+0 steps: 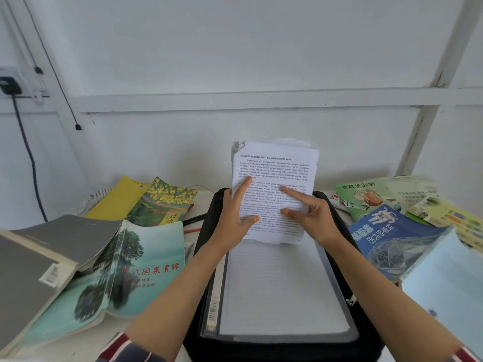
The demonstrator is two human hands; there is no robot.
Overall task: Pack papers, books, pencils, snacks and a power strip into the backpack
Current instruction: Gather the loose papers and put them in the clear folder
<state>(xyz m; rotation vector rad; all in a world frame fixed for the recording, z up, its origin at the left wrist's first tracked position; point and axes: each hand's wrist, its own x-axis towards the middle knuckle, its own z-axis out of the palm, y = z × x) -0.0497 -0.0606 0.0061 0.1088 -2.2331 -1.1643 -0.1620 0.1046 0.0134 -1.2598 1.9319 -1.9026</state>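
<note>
A stack of printed papers [274, 165] stands upright over the black backpack [206, 231], which lies flat on the table. My left hand [232, 223] grips the stack's left edge, thumb and forefinger on the front. My right hand [316, 220] holds the right edge, its forefinger stretched across the text. A clear folder of lined paper [282, 288] rests on the backpack under the stack. Two pencils [194, 220] lie just left of the bag. A snack packet [339, 201] peeks out on the right.
On the left lie a teal book [146, 259], a grey book [65, 236], a yellow notebook [117, 199] and a flowered book [167, 202]. On the right lie a blue book [386, 239], a green booklet [366, 197] and a pale blue book [449, 280]. A white ridged object [98, 194] sits by the wall.
</note>
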